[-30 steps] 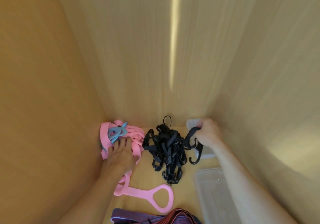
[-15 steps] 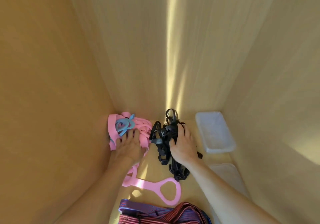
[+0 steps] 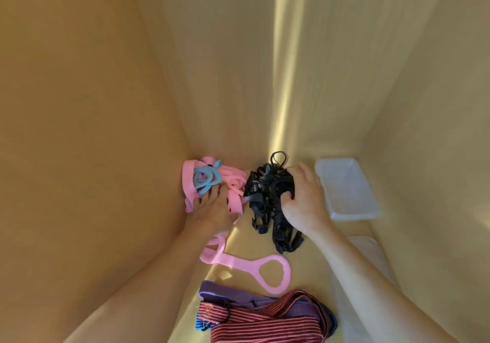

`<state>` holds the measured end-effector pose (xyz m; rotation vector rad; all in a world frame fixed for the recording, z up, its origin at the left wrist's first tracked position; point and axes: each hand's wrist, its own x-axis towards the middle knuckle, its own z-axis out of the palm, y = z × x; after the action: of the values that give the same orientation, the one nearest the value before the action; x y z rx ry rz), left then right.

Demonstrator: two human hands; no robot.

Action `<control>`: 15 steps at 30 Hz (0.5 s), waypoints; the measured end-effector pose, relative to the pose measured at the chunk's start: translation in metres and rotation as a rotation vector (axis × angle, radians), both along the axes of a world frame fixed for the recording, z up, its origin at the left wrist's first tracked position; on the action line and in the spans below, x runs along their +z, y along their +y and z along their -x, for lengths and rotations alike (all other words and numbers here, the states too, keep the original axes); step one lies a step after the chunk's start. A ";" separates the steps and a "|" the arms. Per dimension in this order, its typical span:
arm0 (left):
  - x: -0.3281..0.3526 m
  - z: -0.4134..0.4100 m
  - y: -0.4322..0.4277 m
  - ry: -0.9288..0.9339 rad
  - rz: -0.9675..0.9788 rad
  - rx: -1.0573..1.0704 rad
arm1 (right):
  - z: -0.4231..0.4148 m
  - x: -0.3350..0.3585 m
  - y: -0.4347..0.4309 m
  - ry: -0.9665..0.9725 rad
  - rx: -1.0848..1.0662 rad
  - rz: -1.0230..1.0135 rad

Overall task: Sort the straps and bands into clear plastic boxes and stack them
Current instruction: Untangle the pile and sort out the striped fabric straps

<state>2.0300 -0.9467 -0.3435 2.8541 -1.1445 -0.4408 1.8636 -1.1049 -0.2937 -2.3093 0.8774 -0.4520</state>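
The black straps (image 3: 267, 196) are grasped by the right hand (image 3: 302, 199); the pink bands (image 3: 233, 183) are pressed by the flat, released left hand (image 3: 212, 207).

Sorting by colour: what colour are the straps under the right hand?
Black, seen in the head view.

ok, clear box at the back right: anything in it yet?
Empty. The clear box sits open-topped with its bare bottom showing; the black straps lie outside it on the shelf, gripped by the right hand.
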 end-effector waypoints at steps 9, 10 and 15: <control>0.037 0.003 0.004 0.085 0.008 -0.048 | 0.039 -0.033 0.104 0.528 0.496 0.157; 0.040 0.004 0.005 0.093 0.015 -0.059 | 0.034 -0.036 0.107 0.522 0.494 0.149; 0.059 0.002 0.014 0.133 0.116 -0.078 | 0.019 -0.028 0.111 0.447 0.488 0.086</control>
<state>2.0277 -0.9324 -0.2849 2.6462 -1.2172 -0.5396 1.8445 -0.9939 -0.3217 -2.6394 0.4557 0.2494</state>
